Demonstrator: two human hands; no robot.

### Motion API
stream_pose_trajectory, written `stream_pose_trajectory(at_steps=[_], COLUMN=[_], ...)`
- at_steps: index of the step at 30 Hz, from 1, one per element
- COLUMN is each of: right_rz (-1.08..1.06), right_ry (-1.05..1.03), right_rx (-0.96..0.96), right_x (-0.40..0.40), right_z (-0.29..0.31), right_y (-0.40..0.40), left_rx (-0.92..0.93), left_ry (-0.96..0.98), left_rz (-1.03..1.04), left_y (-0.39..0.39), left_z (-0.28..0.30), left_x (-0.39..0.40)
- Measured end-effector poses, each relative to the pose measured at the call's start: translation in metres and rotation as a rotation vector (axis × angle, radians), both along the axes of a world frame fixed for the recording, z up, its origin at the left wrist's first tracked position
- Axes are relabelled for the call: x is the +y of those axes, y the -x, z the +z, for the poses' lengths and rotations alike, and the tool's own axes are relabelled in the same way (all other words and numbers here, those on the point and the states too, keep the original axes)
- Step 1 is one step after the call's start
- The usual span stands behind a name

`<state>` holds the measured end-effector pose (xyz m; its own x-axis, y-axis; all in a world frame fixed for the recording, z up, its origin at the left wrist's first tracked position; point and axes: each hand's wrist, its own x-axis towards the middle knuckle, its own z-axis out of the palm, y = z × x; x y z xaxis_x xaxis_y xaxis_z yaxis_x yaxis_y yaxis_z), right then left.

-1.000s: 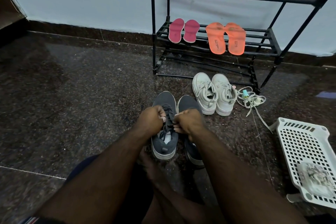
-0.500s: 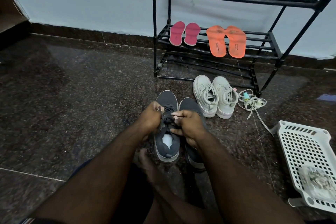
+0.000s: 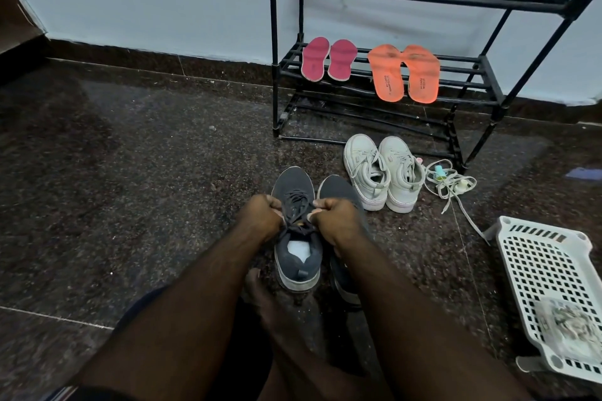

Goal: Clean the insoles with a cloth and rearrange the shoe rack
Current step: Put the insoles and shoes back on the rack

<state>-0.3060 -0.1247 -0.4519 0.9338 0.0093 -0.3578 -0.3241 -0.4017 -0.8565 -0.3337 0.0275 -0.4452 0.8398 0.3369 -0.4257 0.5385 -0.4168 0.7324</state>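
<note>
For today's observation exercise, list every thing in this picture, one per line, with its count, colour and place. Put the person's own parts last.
shoe rack: one, black, against the wall
pink insoles: two, middle shelf, left
orange insoles: two, middle shelf, right
white sneakers: two, floor before the rack
loose laces: whitish tangle, right of those
grey sneakers: two, floor, nearest
basket: one, white, lower right
cloth: one, pale, inside it
left hand: pinching the grey laces
right hand: likewise

White basket (image 3: 534, 257), tangled cord (image 3: 451, 184)
</note>
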Motion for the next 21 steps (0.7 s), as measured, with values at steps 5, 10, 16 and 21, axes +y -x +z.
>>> stream_pose_trajectory(at_steps=[5, 10, 16, 21], right_rz=[0.007, 0.112, 0.290, 0.413], right_ry=[0.146, 0.096, 0.188, 0.319], right_rx=[-0.018, -0.102, -0.136, -0.229], right_x=[0.003, 0.010, 0.001, -0.001], right_z=[0.000, -0.005, 0.000, 0.004], right_y=[-0.006, -0.011, -0.011, -0.007], left_rx=[-0.063, -0.075, -0.083, -0.091], left_ry=[-0.163, -0.222, -0.197, -0.207], left_rz=[-0.065, -0.099, -0.088, -0.100], left_y=[0.002, -0.001, -0.001, 0.000], left_z=[0.003, 0.010, 0.009, 0.010], left_x=[-0.004, -0.009, -0.008, -0.008])
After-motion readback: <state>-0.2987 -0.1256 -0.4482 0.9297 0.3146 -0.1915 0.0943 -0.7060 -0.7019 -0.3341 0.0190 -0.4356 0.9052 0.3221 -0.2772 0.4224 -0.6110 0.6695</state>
